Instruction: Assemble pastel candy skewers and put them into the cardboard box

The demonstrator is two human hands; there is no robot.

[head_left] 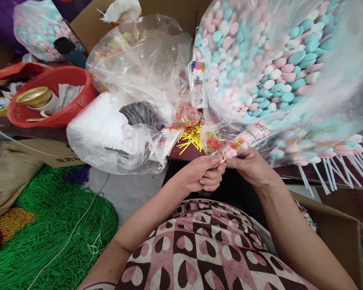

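Both my hands meet at the table's front edge. My left hand (201, 174) is closed, its fingers pinching the near end of a small clear packet of pink candies (245, 139). My right hand (249, 164) is closed on the same packet from the right side. A gold twist tie seems to sit at the pinched end between my fingers. Loose gold twist ties (192, 136) lie on the dark red table (190, 153) just beyond my hands. A small heap of bright candies (186, 114) lies behind them.
A huge clear bag of pink, blue and white lollipops (269, 60) fills the upper right, sticks (335, 169) poking out. Crumpled clear bags (139, 68) and a white bundle (99, 129) lie left of centre. A red basket (53, 98) stands far left. Green mesh (54, 225) lies below.
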